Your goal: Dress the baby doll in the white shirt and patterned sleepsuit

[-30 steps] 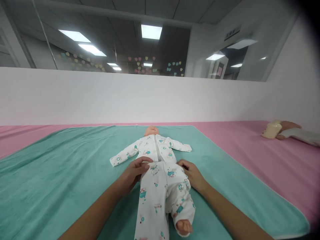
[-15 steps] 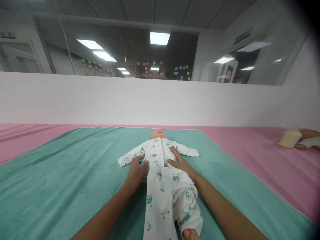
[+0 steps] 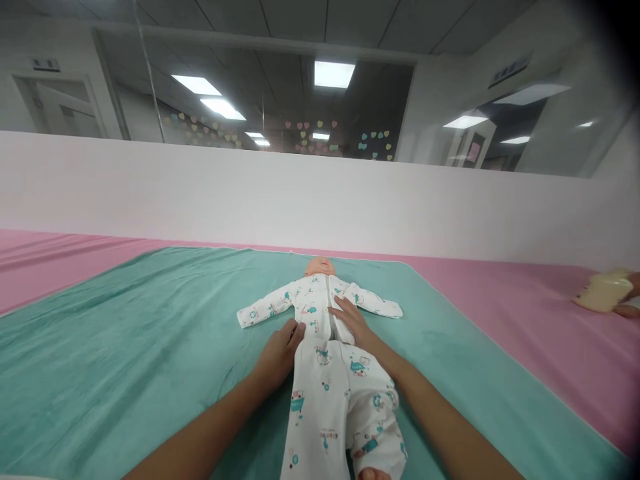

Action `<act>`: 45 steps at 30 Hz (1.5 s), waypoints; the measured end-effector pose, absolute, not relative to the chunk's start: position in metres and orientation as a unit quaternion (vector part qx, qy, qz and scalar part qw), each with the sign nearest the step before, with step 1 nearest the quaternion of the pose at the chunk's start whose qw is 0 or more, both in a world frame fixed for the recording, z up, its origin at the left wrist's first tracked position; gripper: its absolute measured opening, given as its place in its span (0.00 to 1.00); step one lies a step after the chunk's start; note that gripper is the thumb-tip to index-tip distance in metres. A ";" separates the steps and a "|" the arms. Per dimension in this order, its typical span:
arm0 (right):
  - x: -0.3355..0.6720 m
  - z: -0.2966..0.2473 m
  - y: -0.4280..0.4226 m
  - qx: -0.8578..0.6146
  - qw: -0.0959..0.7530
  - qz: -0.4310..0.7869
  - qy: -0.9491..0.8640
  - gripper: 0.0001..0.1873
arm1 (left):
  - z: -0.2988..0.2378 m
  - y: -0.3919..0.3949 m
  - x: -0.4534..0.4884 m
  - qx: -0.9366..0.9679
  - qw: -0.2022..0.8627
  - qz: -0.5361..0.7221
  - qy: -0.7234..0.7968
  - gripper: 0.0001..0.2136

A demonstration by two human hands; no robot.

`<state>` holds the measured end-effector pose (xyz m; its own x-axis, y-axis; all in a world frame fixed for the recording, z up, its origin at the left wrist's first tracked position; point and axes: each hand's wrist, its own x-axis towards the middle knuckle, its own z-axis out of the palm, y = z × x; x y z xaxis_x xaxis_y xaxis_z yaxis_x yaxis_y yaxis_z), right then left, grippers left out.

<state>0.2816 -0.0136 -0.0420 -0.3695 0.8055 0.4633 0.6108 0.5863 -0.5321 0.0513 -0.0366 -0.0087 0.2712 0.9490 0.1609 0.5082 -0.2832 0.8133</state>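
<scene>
A baby doll point(image 3: 320, 265) lies on its back with its head toward the wall. It wears a white baby outfit point(image 3: 326, 393) with teal prints and a front opening; both sleeves are spread out to the sides. My left hand point(image 3: 281, 350) is closed at the doll's waist, thumb and curled fingers pinching the outfit's side edge. Across the chest and belly on the other side, my right hand point(image 3: 356, 325) lies flat with its fingers spread. A bare foot point(image 3: 374, 474) shows at the end of the right trouser leg. The left leg's end is out of frame.
A teal blanket point(image 3: 165, 347) lies under the doll, over a pink sheet point(image 3: 540, 313). On the far right, another person's hand point(image 3: 634, 293) holds a pale yellow bottle point(image 3: 604, 291). A white wall point(image 3: 300, 193) with a glass window above borders the far side.
My left hand has slid down slightly toward the waist and its fingers have curled in on the cloth. The right hand stays on the chest. The view has tilted slightly.
</scene>
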 end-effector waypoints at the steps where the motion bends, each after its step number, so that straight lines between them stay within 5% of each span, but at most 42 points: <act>1: 0.280 -0.040 -0.014 -0.437 0.350 0.136 -0.817 0.41 | -0.009 -0.037 0.051 0.734 0.322 0.332 0.497 0.19; 12: 0.269 0.023 -0.073 -0.474 0.429 0.349 -0.685 0.18 | 0.001 -0.042 0.047 0.758 0.194 0.367 0.503 0.19; 21: 0.260 0.041 -0.091 -0.399 0.212 0.327 -0.830 0.12 | 0.028 -0.065 0.045 0.816 0.487 0.209 0.230 0.14; 24: 0.260 0.046 -0.098 -0.359 0.166 0.359 -0.845 0.13 | 0.041 -0.072 0.041 0.839 0.500 0.138 0.166 0.13; 31: 0.276 0.048 -0.106 -0.245 0.073 0.635 -0.729 0.18 | 0.052 -0.090 0.040 0.882 0.462 0.046 0.076 0.13; 36: 0.278 0.014 -0.090 -0.118 0.176 0.715 -0.666 0.25 | 0.043 -0.110 0.049 0.905 0.372 0.145 0.144 0.12; 39: 0.278 0.008 -0.086 -0.074 0.306 0.724 -0.614 0.19 | 0.043 -0.127 0.051 0.879 0.383 0.135 0.250 0.17; 42: 0.276 0.018 -0.089 -0.095 0.389 0.724 -0.562 0.14 | 0.039 -0.142 0.049 0.827 0.412 0.146 0.354 0.15; 45: 0.272 0.028 -0.093 -0.198 0.374 0.688 -0.590 0.16 | 0.030 -0.149 0.050 0.803 0.403 0.209 0.386 0.06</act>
<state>0.2715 -0.0933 0.0285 -0.6422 0.7477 0.1689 -0.2807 -0.0243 -0.9595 0.0499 -0.1489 0.0303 0.6146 0.7885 0.0247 0.4518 -0.3775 0.8083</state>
